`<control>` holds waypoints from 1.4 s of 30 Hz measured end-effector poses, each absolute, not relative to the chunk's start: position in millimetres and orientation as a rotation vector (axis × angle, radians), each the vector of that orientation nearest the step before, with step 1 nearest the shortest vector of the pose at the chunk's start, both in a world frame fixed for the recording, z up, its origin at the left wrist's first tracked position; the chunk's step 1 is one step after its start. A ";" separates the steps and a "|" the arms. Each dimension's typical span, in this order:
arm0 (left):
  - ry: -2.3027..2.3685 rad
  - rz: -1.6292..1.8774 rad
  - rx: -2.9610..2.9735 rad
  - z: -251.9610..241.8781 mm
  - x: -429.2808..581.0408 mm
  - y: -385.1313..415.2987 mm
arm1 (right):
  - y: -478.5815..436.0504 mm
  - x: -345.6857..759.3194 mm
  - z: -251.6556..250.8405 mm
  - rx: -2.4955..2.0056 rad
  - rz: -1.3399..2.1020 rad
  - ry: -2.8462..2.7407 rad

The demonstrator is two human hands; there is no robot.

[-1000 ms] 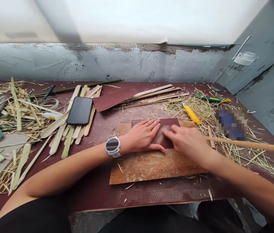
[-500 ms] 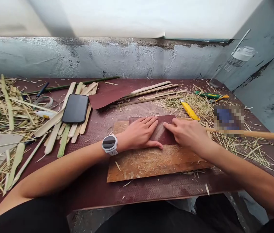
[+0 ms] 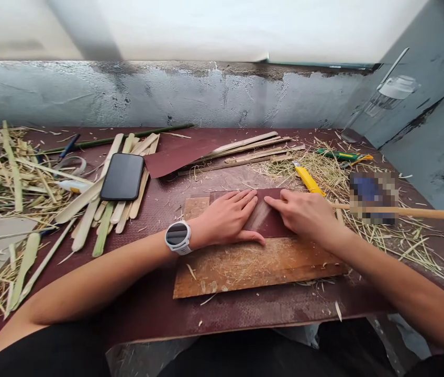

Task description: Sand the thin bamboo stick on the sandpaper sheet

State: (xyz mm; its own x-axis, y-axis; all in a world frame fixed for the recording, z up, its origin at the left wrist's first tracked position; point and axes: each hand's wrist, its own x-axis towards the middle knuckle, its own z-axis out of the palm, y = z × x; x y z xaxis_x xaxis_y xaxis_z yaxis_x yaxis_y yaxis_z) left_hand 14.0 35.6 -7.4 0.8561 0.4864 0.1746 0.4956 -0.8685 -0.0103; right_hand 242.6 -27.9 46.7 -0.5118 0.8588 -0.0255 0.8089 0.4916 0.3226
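Observation:
A dark red sheet point(image 3: 269, 222) with a pale dusty patch lies on a wooden board point(image 3: 245, 264). My left hand point(image 3: 230, 214) lies flat on the sheet's left part, palm down, thumb out to the right. At the sheet's right side is my right hand point(image 3: 308, 214), its index finger pointing left onto the sheet and the other fingers curled. Whatever those curled fingers hold is hidden. A thin wooden stick point(image 3: 422, 212) extends to the right from beside my right hand. Just behind that hand a yellow cutter point(image 3: 309, 179) rests on shavings.
A black phone point(image 3: 122, 176) sits on wooden strips point(image 3: 88, 222) at the left. Another red sheet point(image 3: 178, 156) and more strips lie behind the board. Shavings point(image 3: 410, 243) cover the right side, with a green cutter point(image 3: 340, 154). A clear container point(image 3: 392, 94) stands at the back right.
Both hands keep nearly the same pose on the sheet. The whole view has shifted very slightly.

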 end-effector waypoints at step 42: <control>-0.097 -1.123 -2.993 21.7 7.1 41.8 | -15.2 274.0 49.4 1.136 0.543 3.292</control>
State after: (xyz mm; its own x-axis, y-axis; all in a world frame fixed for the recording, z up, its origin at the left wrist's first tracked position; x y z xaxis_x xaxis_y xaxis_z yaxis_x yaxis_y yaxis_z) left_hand 7.1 41.8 21.7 0.7518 0.0766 0.6550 0.0371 -0.9966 0.0739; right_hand 274.0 -15.2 49.4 -0.7276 0.5227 0.4443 0.6377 0.7541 0.1570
